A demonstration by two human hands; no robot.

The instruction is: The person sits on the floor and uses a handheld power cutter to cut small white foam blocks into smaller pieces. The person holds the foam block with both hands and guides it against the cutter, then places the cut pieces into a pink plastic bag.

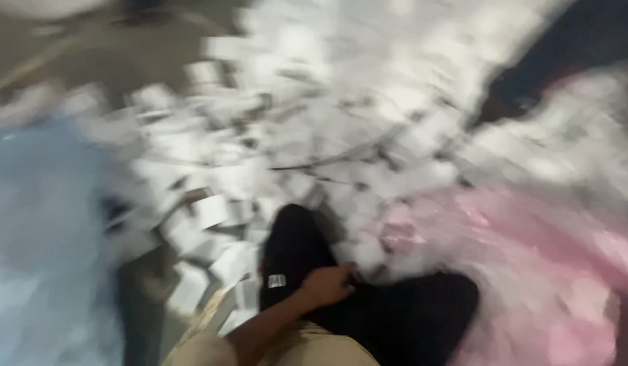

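Note:
The whole view is motion-blurred. One hand shows, which I take to be my left hand (327, 285); its forearm comes in from the bottom edge over beige cloth (307, 349). It rests with curled fingers on a black-clad leg (395, 318), beside a black sock or foot (290, 247) bearing a small white mark. Whether the fingers grip anything is lost in the blur. My right hand is out of view. A big heap of small white boxes or packets (314, 135) lies just beyond the foot.
A pale blue plastic bag (43, 230) fills the left side. A pink plastic bag (531, 257) with white pieces in it spreads over the right. Grey floor (90, 54) shows at the top left, a dark shape (571, 47) at the top right.

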